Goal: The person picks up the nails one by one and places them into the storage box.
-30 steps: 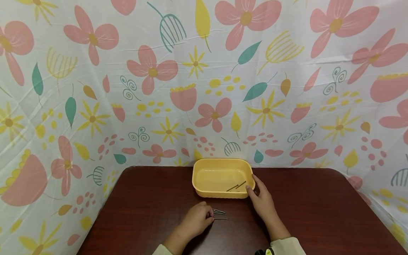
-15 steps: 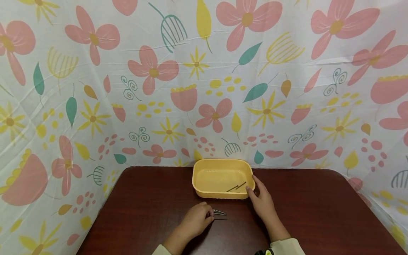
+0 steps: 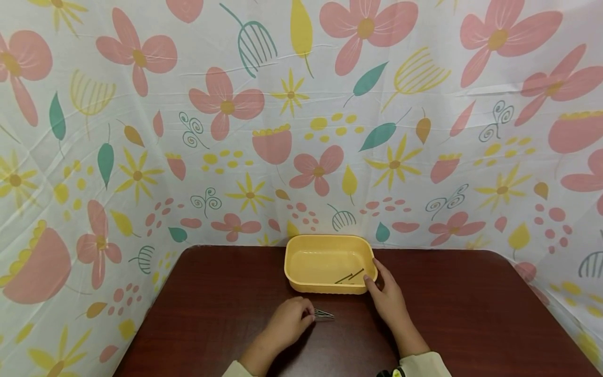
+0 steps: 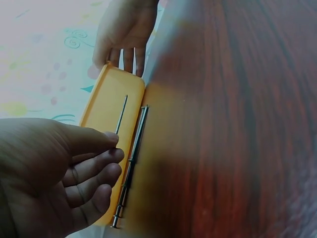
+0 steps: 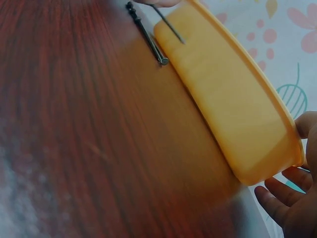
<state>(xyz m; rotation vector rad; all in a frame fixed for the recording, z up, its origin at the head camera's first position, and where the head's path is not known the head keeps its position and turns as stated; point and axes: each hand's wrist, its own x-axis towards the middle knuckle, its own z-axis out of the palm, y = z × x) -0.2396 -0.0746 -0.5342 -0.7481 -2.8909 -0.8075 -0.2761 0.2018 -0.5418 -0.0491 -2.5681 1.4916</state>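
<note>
My left hand [image 3: 289,323] pinches one thin nail [image 4: 121,115] between thumb and index finger, its far end pointing away from the hand. The nail's near end is hidden in the fingers. Just beyond those fingers, several dark metal nails [image 3: 324,314] lie together on the table, in front of a yellow plastic tray [image 3: 325,288]. My right hand [image 3: 390,301] grips the tray's right end, thumb at the front rim and fingers along the outer side. Inside the tray, a few nails [image 3: 356,274] rest near the front right corner.
The dark red-brown table [image 3: 471,314] spreads out to both sides of the tray. Behind the table and along its sides hangs a white cloth [image 3: 264,193] with a flower and leaf print. The tray stands near the table's back edge.
A single nail that lay at the front of the group on the table is now lifted in my left fingers. The right hand and the tray stay in place.
</note>
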